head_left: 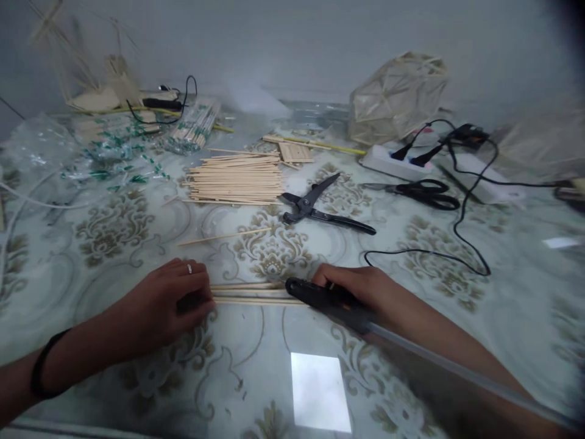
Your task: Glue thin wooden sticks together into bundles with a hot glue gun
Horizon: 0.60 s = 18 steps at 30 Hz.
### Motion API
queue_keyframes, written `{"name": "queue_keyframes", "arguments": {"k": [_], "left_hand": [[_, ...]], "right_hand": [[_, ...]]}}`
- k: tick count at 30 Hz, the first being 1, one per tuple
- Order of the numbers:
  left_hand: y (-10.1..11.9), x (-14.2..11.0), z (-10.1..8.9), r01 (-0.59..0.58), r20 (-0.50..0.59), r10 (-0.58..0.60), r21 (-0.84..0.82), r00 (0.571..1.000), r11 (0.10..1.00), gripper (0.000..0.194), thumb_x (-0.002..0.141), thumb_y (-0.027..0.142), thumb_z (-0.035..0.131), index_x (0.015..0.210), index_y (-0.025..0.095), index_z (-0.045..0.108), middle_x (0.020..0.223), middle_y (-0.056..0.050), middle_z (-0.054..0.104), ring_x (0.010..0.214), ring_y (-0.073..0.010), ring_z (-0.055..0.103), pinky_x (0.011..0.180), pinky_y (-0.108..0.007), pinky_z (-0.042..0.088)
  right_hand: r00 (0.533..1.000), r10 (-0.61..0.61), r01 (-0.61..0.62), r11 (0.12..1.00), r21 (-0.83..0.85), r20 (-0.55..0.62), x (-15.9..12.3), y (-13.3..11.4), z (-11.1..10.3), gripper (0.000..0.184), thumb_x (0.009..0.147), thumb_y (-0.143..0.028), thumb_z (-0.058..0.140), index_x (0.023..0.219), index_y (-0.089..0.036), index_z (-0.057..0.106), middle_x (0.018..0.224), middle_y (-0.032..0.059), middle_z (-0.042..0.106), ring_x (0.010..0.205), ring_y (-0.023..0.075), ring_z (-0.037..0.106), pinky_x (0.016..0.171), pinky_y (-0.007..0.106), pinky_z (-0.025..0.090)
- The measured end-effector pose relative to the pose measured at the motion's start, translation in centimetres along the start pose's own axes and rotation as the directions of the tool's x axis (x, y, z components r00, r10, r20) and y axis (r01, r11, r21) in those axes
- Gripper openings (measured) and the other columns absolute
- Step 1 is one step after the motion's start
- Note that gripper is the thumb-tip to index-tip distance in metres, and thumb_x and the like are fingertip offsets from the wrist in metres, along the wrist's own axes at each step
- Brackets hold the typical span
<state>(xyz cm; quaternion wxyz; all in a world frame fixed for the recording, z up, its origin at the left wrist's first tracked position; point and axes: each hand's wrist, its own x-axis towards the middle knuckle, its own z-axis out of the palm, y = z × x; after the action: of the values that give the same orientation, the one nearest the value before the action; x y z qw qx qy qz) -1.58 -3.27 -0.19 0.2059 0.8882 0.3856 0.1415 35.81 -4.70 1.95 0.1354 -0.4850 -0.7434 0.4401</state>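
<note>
In the head view, the left hand lies palm down near the near edge of the table, its fingers curled and pressing on the end of a few thin wooden sticks that lie flat side by side. The right hand is closed around a black glue gun, whose nozzle touches the other end of those sticks; a clear glue stick trails back from the gun along the forearm. A single loose stick lies just beyond the hands. Farther toward the middle of the table sits a stack of sticks, with black pliers beside it on the right. Black scissors and a white power strip lie toward the far right corner.
</note>
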Motion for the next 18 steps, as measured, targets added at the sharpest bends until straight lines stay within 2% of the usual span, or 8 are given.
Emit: {"name": "queue_keyframes", "arguments": {"k": [4, 7, 10, 13, 15, 18], "left_hand": [[0.4, 1.2, -1.2, 0.013, 0.104, -0.017, 0.043, 0.994, 0.999, 0.019, 0.097, 0.018, 0.067, 0.079, 0.023, 0.065, 0.073, 0.002, 0.066, 0.068, -0.0183, 0.062, 0.069, -0.029, 0.043], [0.4, 1.9, -2.1, -0.006, 0.164, -0.001, 0.041, 0.986, 0.999, 0.019, 0.098, 0.020, 0.067, 0.079, 0.023, 0.066, 0.070, 0.004, 0.066, 0.062, -0.0159, 0.062, 0.064, -0.027, 0.044], [0.2, 1.9, -2.5, -0.037, 0.176, 0.032, 0.026, 0.984, 0.999, 0.024, 0.105, 0.025, 0.063, 0.082, 0.023, 0.068, 0.074, 0.003, 0.067, 0.064, -0.0145, 0.065, 0.064, -0.025, 0.049], [-0.2, 1.5, -2.5, -0.064, 0.171, 0.061, 0.014, 0.983, 0.998, 0.027, 0.110, 0.021, 0.056, 0.087, 0.024, 0.069, 0.083, 0.002, 0.071, 0.073, -0.0145, 0.070, 0.070, -0.024, 0.054], [-0.3, 1.2, -2.4, -0.078, 0.168, 0.076, 0.005, 0.983, 0.997, 0.026, 0.110, 0.019, 0.056, 0.088, 0.024, 0.069, 0.084, 0.002, 0.070, 0.074, -0.0145, 0.070, 0.070, -0.025, 0.053], [-0.5, 1.1, -2.1, -0.097, 0.165, 0.098, -0.010, 0.981, 0.995, 0.024, 0.111, 0.019, 0.058, 0.090, 0.023, 0.069, 0.084, 0.002, 0.069, 0.074, -0.0149, 0.068, 0.069, -0.026, 0.051]], "right_hand": [[0.999, -0.040, 0.040, 0.999, -0.028, -0.009, 0.0, 0.7, -0.2, 0.013, 0.085, -0.027, 0.073, 0.092, -0.027, 0.063, 0.074, -0.0069, 0.064, 0.066, 0.0161, 0.054, 0.065, 0.026, 0.039], [0.998, -0.059, 0.058, 0.997, -0.041, -0.016, 0.1, 0.8, -0.3, 0.014, 0.086, -0.026, 0.074, 0.095, -0.027, 0.063, 0.076, -0.0059, 0.068, 0.067, 0.0166, 0.057, 0.067, 0.027, 0.042], [0.998, -0.064, 0.064, 0.997, -0.036, -0.008, 0.1, 1.2, -0.2, 0.016, 0.085, -0.024, 0.074, 0.094, -0.027, 0.062, 0.076, -0.0065, 0.067, 0.066, 0.0159, 0.056, 0.065, 0.026, 0.041], [0.999, -0.046, 0.046, 0.999, -0.021, 0.008, 0.0, 1.9, -0.1, 0.015, 0.085, -0.021, 0.070, 0.093, -0.027, 0.060, 0.074, -0.0082, 0.062, 0.065, 0.0149, 0.052, 0.062, 0.026, 0.039], [0.999, -0.024, 0.025, 1.000, -0.009, 0.021, -0.2, 2.1, -0.1, 0.013, 0.085, -0.021, 0.067, 0.092, -0.028, 0.058, 0.073, -0.0086, 0.059, 0.064, 0.0149, 0.051, 0.060, 0.026, 0.037], [0.998, 0.027, -0.027, 1.000, -0.003, 0.060, -0.4, 2.3, -0.3, 0.009, 0.087, -0.023, 0.063, 0.094, -0.028, 0.062, 0.076, -0.0068, 0.065, 0.065, 0.0156, 0.056, 0.061, 0.027, 0.040]]}}
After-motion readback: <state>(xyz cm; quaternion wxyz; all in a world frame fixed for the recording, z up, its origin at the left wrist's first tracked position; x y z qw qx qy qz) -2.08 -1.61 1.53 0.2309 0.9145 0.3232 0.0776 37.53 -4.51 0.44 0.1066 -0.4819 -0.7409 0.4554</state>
